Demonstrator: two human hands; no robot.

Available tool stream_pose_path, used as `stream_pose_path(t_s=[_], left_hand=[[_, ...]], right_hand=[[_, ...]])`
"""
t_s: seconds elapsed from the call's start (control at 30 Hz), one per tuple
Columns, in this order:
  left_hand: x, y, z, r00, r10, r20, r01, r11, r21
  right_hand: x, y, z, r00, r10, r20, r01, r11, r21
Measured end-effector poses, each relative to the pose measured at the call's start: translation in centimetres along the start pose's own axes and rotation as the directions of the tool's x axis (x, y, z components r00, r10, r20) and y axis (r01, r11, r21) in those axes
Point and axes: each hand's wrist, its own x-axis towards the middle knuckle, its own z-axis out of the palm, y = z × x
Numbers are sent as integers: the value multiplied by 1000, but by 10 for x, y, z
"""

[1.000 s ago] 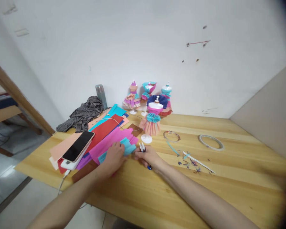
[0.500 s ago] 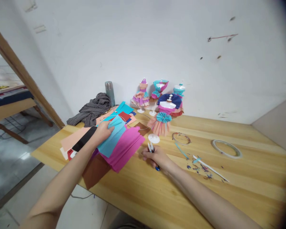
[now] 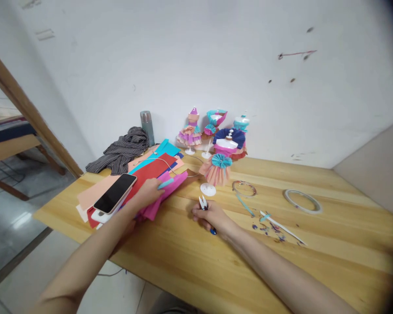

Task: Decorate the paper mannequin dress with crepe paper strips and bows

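Note:
My left hand is closed on a light blue crepe paper sheet, seen almost edge-on. Just under it, magenta crepe paper lies tilted; whether my fingers hold that too, I cannot tell. In my right hand, resting on the table, is a pair of thread snips, its metal blades pointing up and away from me. Right behind it stands a small white mannequin dressed in a paper dress, with a blue rosette and a dark blue collar.
A phone lies left of red paper. Behind are a striped cloth, a flask and more dressed mannequins. Tape rings, a white strip and paper scraps lie on the wooden table.
My left hand has swung the light blue and magenta paper so it turns edge-on, uncovering red paper and more of the phone. My right hand keeps the snips in place. The view has shifted slightly.

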Motion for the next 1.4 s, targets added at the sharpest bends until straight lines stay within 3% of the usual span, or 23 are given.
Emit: stream_pose_path(t_s=[0.13,0.23,0.33,0.47,0.57,0.77,0.97,1.1,1.23,1.4], left_hand=[[7,-21,-31,1000,-8,-30,7,1000,-24],[8,-24,-37,994,-32,-107,34,999,15],[5,-16,-22,988,-15,-156,27,997,74],[-3,2,16,997,36,-71,-24,986,165],[-7,11,33,998,31,-49,-19,975,223],[-19,34,26,996,15,-91,15,946,324],[-42,60,36,996,89,-3,-83,940,332],[-44,59,46,996,87,38,-94,945,314],[-39,55,41,995,90,50,-101,948,302],[-21,48,32,998,31,-46,-16,953,304]], right_hand=[[4,0,1,1000,-3,18,3,1000,1],[7,-1,7,999,-13,47,13,1000,-1],[8,-3,16,997,-20,68,20,1000,-10],[8,-6,23,995,-32,94,35,999,-29],[6,-5,22,994,-31,107,35,999,-40],[5,-2,20,995,-22,96,27,999,-45],[12,-1,16,996,-41,73,44,999,-31],[13,0,15,996,-42,79,44,999,-27],[13,2,17,996,-33,81,35,999,-22],[16,2,21,998,-11,69,13,999,-31]])
